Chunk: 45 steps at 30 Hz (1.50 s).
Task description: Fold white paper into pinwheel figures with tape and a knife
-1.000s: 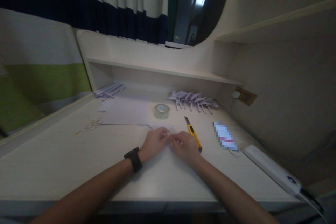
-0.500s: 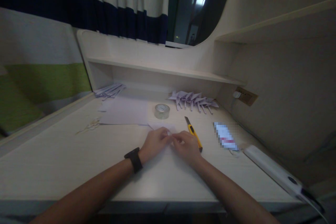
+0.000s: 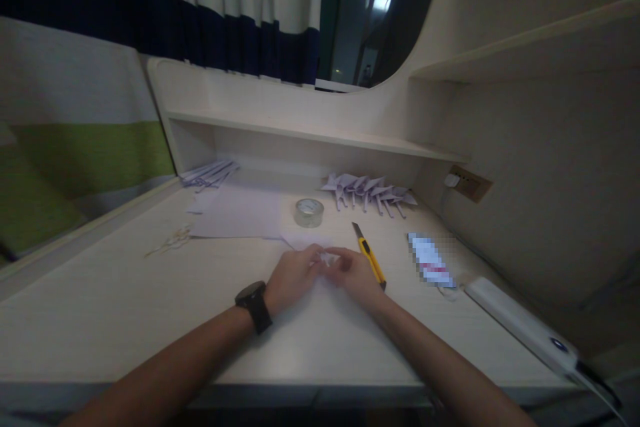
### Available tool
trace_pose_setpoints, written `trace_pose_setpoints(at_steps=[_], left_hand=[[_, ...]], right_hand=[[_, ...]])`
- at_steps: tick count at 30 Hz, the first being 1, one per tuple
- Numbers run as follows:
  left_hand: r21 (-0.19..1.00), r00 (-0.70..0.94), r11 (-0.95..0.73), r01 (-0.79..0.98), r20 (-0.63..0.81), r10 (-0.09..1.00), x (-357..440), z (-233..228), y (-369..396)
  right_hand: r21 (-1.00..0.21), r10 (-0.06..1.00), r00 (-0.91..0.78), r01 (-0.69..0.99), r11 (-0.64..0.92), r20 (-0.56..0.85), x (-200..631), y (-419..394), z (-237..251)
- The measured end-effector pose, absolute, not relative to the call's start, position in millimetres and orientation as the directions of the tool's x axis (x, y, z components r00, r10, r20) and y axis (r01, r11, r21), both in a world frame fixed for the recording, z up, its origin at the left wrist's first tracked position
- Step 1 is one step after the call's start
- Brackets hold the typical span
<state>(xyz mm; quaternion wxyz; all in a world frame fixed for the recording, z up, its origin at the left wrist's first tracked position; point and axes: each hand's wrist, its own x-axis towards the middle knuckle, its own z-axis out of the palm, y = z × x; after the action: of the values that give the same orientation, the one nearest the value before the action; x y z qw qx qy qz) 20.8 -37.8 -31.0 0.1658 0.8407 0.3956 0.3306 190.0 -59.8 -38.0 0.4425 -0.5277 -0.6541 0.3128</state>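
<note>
Small folded white paper piece (image 3: 327, 258) sits on the pale wooden desk (image 3: 125, 307), pinched between your left hand (image 3: 293, 275) and right hand (image 3: 356, 275).
Looks light, thin, creases easily; grip edges with fingertips, lightly.

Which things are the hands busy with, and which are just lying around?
Busy with:
- small piece of paper, pinched between left hand and right hand

Lying around:
- yellow knife, beside the right hand
- tape roll
- paper sheets
- folded paper shapes in a row
- scissors
- white power strip
</note>
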Motion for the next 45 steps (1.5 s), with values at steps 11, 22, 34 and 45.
trace_pose_setpoints(at_steps=[11,22,34,45], left_hand=[[0.641,0.404,-0.553,0.532,0.381,0.831,24,-29,-35],[0.557,0.450,-0.610,0.564,0.412,0.792,21,-26,-40],[0.383,0.491,-0.643,0.664,0.425,0.760,23,-26,-44],[0.673,0.355,-0.514,0.532,0.373,0.857,24,-34,-31]], right_hand=[[-0.963,0.990,-0.007,0.229,0.141,0.143,192,-56,-35],[-0.997,0.998,-0.038,0.062,0.048,0.046,193,-54,-35],[-1.000,0.999,-0.041,-0.023,-0.018,-0.017,191,-55,-32],[-0.987,0.989,-0.105,0.112,0.112,0.100,195,-56,-29]])
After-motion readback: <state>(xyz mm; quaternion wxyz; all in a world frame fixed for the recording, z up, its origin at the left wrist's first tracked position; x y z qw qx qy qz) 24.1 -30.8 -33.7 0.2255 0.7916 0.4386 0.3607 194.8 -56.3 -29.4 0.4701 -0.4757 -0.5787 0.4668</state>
